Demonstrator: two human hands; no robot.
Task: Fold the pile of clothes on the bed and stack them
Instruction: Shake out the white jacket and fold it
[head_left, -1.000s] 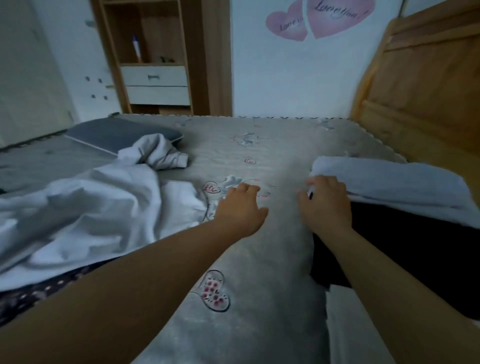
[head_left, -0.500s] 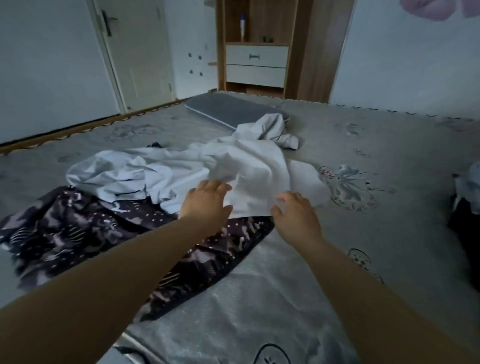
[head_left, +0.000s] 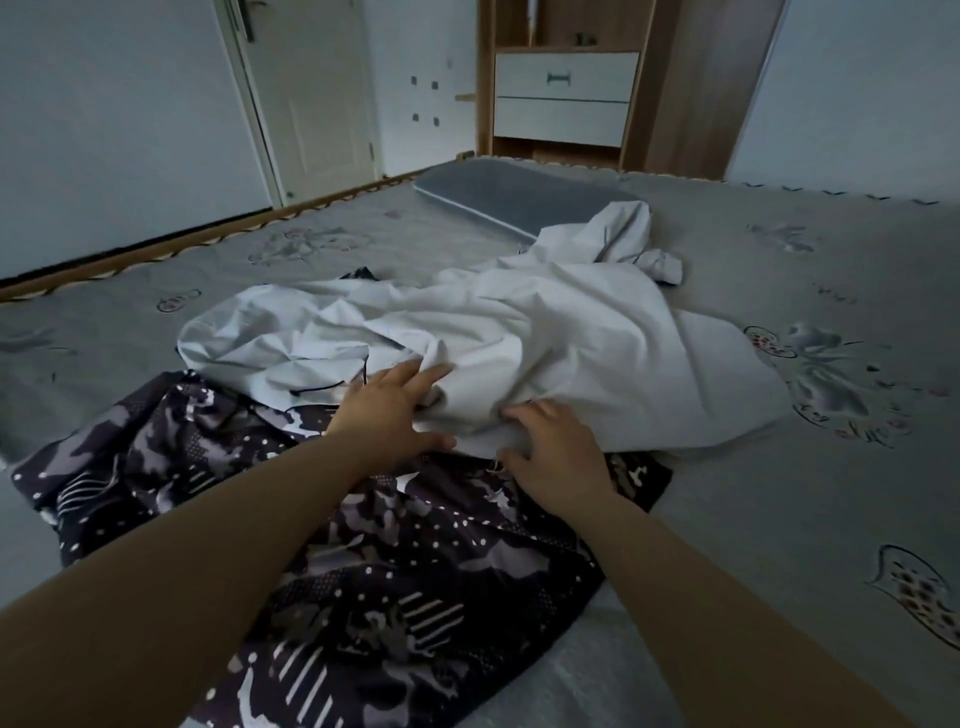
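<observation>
A crumpled white garment (head_left: 571, 338) lies in the middle of the bed (head_left: 779, 509). It partly covers a dark garment with a pale pattern (head_left: 415, 571), which is spread out nearer to me. My left hand (head_left: 389, 410) rests on the white garment's near edge, with fingers on top, thumb below and cloth bunched between them. My right hand (head_left: 556, 452) is beside it, fingers curled into the same hem. How firmly each hand grips is hard to tell.
A flat grey pillow (head_left: 519, 192) lies at the bed's far side, behind the white garment. Beyond it stand a wooden cabinet with white drawers (head_left: 566, 98) and a shut door (head_left: 311, 93). The bed's wooden edge runs along the left.
My view swung left, away from the folded stack on the right, which is now out of sight. Both hands travelled to the white garment and closed on its near edge.
</observation>
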